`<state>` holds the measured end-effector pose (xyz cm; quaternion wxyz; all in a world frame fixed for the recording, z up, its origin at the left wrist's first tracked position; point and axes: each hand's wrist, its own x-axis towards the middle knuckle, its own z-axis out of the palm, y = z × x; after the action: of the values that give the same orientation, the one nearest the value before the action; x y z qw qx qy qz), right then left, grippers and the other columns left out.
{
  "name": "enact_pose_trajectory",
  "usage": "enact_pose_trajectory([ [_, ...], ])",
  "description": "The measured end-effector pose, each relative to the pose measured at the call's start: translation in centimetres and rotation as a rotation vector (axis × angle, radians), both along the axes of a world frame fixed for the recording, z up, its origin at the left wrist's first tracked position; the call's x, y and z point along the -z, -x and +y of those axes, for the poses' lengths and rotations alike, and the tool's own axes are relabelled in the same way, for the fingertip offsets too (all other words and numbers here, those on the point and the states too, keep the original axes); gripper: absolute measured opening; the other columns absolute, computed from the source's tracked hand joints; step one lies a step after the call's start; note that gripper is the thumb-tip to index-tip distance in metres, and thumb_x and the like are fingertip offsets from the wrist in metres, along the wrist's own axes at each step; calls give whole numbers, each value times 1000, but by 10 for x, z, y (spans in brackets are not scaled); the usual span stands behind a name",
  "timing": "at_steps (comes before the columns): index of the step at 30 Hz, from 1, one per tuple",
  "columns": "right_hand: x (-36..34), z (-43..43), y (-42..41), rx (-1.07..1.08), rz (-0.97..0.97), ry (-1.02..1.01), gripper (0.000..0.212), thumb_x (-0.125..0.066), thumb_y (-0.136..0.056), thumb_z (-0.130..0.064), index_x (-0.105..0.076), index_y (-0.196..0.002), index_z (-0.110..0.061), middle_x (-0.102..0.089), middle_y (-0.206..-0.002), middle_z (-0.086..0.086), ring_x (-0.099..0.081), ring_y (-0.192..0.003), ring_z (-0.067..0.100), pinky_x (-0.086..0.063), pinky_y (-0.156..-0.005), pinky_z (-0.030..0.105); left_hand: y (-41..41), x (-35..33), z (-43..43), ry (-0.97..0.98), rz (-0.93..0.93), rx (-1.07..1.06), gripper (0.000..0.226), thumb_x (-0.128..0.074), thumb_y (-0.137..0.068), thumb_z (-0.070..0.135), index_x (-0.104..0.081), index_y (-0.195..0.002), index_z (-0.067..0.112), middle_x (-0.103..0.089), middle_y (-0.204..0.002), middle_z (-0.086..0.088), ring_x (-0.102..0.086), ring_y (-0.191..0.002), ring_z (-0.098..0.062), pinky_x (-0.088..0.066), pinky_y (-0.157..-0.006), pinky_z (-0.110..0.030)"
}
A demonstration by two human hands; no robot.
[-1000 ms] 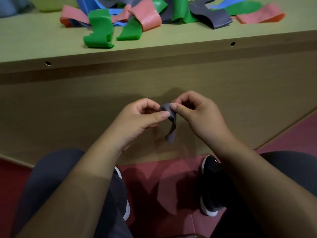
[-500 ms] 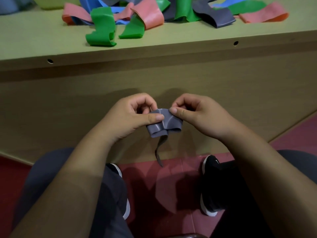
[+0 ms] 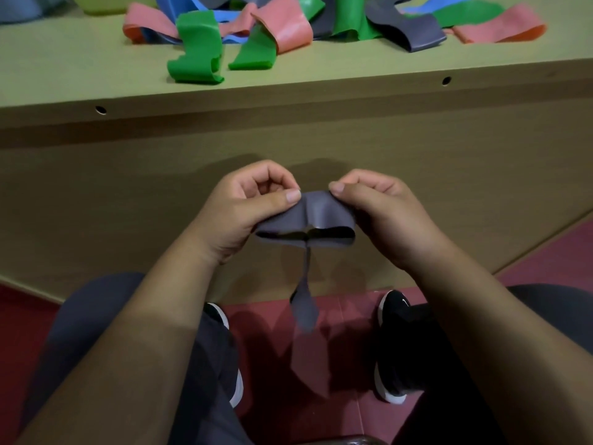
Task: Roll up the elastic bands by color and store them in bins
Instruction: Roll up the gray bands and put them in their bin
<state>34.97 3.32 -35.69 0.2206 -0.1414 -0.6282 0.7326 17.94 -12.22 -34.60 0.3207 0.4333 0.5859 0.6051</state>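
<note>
Both my hands hold a grey elastic band [image 3: 316, 216] in front of the wooden bench, below its top. My left hand [image 3: 244, 213] pinches its left part between thumb and fingers, and my right hand [image 3: 382, 213] pinches the right part. The band is folded into a flat loop between the hands, and a narrow tail hangs down from its middle toward the floor. On the bench top lies a pile of loose bands: green [image 3: 195, 49], pink [image 3: 285, 25], blue [image 3: 199, 8] and grey [image 3: 414, 30].
The wooden bench [image 3: 321, 91] has a front panel right behind my hands. A yellow-green bin [image 3: 102, 3] and a grey object [image 3: 22, 9] show at the top left edge. My knees and black shoes [image 3: 398, 342] rest on the red floor below.
The grey band went from a small bunch at my fingertips to a wider flat loop spread between both hands. Its hanging tail has grown longer.
</note>
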Motion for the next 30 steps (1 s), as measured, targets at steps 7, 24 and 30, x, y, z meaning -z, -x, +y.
enact_pose_trajectory([
  [7, -1, 4, -6, 47, -79, -97, 21, -72, -99, -10, -73, -78, -7, -65, -71, 4, -56, -66, 12, -44, -61, 23, 9, -4, -8, 318, 381, 153, 30, -67, -102, 37, -71, -89, 10, -64, -78, -2, -56, -74, -9, -44, -70, -31],
  [24, 18, 7, -6, -277, -886, -929, 57, -63, -96, -66, -73, -76, -14, -65, -65, 4, -59, -64, 17, -44, -60, 31, -5, 28, 4, 1461, 751, 212, 107, -44, -73, 100, -69, -130, 13, -67, -124, -9, -64, -108, -30, -49, -91, -38],
  [30, 17, 10, -10, -361, -678, -471, 13, -76, -98, -37, -82, -97, -25, -79, -88, -4, -65, -75, 3, -49, -76, 26, 5, 29, -6, 1189, 590, 290, 81, -44, -80, 95, -71, -105, 22, -77, -101, -9, -77, -89, -30, -65, -84, -46],
])
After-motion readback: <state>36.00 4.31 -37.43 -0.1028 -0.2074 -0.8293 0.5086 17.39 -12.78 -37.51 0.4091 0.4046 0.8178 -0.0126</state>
